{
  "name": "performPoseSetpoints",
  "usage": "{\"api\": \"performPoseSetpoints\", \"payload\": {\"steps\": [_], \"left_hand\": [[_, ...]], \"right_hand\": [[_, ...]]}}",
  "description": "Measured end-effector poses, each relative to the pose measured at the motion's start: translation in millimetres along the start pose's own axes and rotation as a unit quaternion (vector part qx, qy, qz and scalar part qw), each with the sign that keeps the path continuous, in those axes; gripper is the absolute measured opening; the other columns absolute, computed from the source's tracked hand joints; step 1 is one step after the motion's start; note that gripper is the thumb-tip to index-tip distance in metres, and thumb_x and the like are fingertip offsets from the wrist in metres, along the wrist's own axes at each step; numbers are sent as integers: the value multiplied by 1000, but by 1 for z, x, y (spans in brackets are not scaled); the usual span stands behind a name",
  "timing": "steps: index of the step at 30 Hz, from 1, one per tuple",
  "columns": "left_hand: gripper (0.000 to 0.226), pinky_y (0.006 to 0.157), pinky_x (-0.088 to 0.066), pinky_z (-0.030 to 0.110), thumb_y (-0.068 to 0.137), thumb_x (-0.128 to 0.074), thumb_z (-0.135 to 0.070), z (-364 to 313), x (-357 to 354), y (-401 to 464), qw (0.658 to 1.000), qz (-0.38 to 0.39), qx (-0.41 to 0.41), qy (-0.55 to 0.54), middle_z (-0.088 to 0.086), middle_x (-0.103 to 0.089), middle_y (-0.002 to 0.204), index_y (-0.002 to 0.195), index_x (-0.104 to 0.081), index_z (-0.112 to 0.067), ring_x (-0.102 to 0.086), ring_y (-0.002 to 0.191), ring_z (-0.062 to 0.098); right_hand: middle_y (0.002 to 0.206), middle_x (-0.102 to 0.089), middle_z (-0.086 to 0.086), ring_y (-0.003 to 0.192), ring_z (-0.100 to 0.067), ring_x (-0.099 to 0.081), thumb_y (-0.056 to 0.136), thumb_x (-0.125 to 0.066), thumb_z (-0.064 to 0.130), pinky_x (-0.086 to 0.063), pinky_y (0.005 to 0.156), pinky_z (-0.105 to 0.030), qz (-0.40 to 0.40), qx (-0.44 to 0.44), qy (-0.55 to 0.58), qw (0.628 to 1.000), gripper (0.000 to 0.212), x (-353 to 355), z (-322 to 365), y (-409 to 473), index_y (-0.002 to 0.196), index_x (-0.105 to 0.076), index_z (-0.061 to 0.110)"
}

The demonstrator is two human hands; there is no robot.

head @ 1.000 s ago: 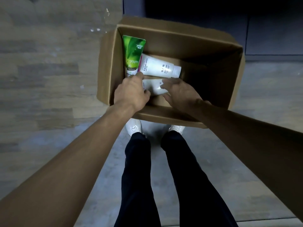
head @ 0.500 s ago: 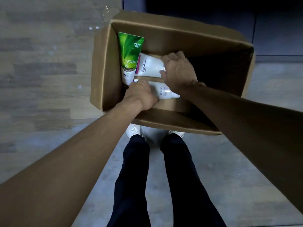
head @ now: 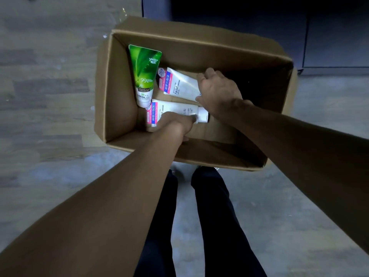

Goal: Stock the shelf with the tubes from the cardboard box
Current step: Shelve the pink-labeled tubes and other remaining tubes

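Observation:
An open cardboard box point(head: 119, 92) stands on the floor in front of my feet. Three tubes lie in its left half: a green aloe tube point(head: 144, 72) against the left wall, a white facial cleanser tube point(head: 179, 83) behind, and a second white cleanser tube point(head: 175, 110) nearer me. My left hand point(head: 175, 123) reaches into the box and grips the nearer white tube around its middle. My right hand point(head: 216, 87) covers the cap end of the farther white tube, fingers curled around it.
The right half of the box point(head: 259, 100) is dark, its bottom hidden in shadow. Grey wood-pattern floor point(head: 50, 96) lies to the left. A dark cabinet or shelf base point(head: 259, 23) stands just behind the box. My legs point(head: 199, 226) are below the box.
Both white tubes now show more of their pink and blue labels. My right hand closed round the far tube's cap end; my left hand took hold of the near tube.

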State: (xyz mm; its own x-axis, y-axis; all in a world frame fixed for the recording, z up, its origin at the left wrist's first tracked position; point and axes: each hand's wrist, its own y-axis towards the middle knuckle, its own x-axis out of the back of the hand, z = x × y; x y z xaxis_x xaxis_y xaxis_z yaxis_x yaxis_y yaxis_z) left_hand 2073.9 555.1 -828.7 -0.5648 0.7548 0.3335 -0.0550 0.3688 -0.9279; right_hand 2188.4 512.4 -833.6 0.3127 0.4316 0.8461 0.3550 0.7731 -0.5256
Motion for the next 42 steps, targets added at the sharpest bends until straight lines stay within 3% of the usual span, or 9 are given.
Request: {"api": "performPoseSetpoints", "payload": {"steps": [9,11,14,18,24,27,29,36,42], "left_hand": [[25,95,-54,43,90,-70,-24,-11,-4,8,951,-4,135,-280,11,-58,99,87,-52,-7,-59,112,29],[20,90,-55,40,91,-68,-19,-9,-5,5,954,14,133,-268,14,-63,108,87,-53,-6,-63,103,27],[16,74,-52,36,93,-65,-15,-10,-6,-9,955,49,126,-265,11,-62,89,102,-55,-8,-59,72,21],[16,59,-49,28,92,-67,-18,-15,-1,-22,963,75,120,-228,5,-60,76,81,-56,-11,-55,64,15],[24,64,-57,34,82,-76,-6,-15,10,-44,981,9,21,-193,10,-62,83,95,-55,-8,-59,66,20],[45,91,-55,40,70,-87,-27,-8,26,-56,992,-96,-81,0,6,-69,112,105,-63,-12,-68,97,27],[49,94,-52,36,72,-85,-32,-5,42,-72,980,-131,-132,69,4,-67,118,110,-62,-13,-65,108,26],[32,71,-48,29,74,-83,-36,-5,107,-116,937,-148,-279,152,0,-74,98,99,-72,-18,-68,91,22],[29,79,-56,39,69,-87,-32,-17,154,-158,923,-121,-339,139,3,-75,87,90,-73,-18,-70,80,23]], "right_hand": [[131,-46,-15,120,-31,-49,96,-59,20,-50,80,-40,-8,-13,-71,997,47,3,-15,-11,137,-40,6],[131,-46,-14,119,-30,-50,96,-59,19,-49,76,-39,-4,-16,-79,997,47,6,-16,-15,137,-39,8],[127,-48,-11,114,-29,-53,92,-61,13,-42,67,-36,-9,-25,-77,997,44,11,-16,-22,130,-41,12],[121,-51,-8,108,-27,-57,88,-66,10,-46,68,-36,-23,-27,-33,999,44,19,-17,-30,123,-41,16],[115,-56,-9,100,-28,-63,91,-63,14,-47,69,-34,-57,-29,26,998,34,43,-18,-44,119,-43,16],[117,-57,-10,97,-29,-65,91,-61,11,-44,67,-33,-58,-47,60,995,38,64,-17,-55,124,-43,16],[119,-58,-10,97,-30,-65,92,-60,12,-45,69,-34,-52,-57,102,992,37,81,-17,-65,125,-43,16],[126,-61,-7,106,-24,-62,88,-70,30,-40,71,-26,-40,-48,168,984,50,143,-5,-109,128,-45,15],[126,-62,-7,107,-24,-63,88,-69,29,-39,64,-23,-75,-79,198,974,45,190,13,-155,124,-45,15]]}}
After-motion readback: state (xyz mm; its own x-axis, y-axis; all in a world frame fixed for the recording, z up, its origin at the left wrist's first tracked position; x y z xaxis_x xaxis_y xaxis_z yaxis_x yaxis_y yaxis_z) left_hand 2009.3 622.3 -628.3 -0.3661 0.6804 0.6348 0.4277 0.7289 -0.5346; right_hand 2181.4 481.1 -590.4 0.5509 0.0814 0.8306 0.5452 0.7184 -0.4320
